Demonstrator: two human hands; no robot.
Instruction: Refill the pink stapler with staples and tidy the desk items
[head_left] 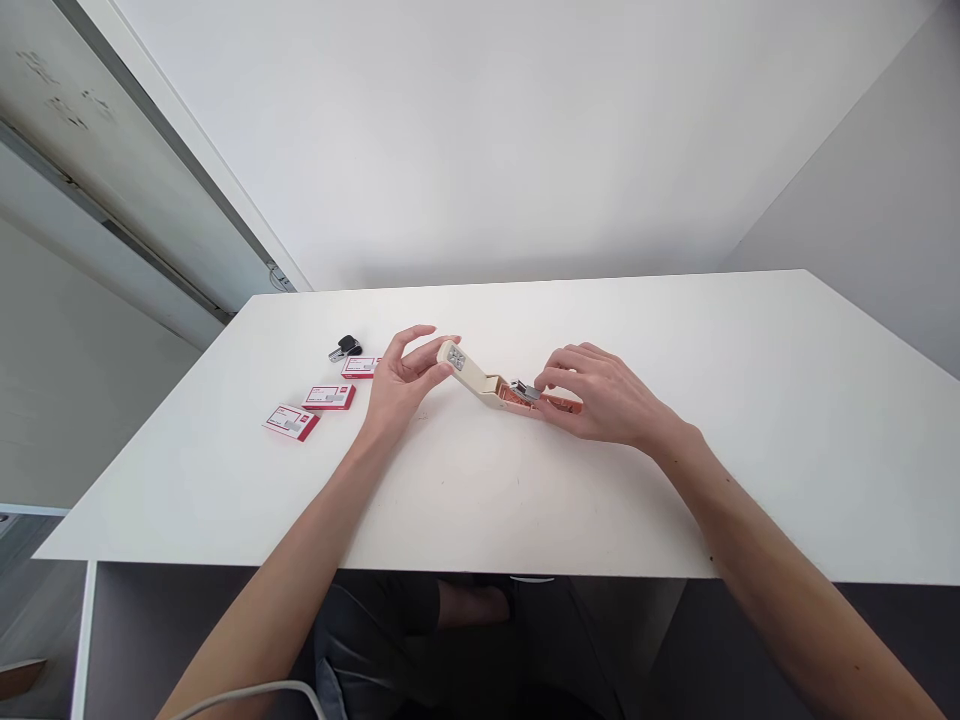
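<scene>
Inside the left edge of the white table (480,500), three flat red-and-white boxes (327,397) and a small black-and-silver tool (347,347) lie left of the left hand (401,385), which pinches the raised end of a long, hinged cream-and-orange case (474,380). Farther right, the right hand (596,392) pinches a silver metal piece (523,390) at the case; the table runs on broadly beyond it.

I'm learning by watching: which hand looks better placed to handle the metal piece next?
Probably the right hand: its fingers are at the metal piece, while the left hand holds the beige device.
</scene>
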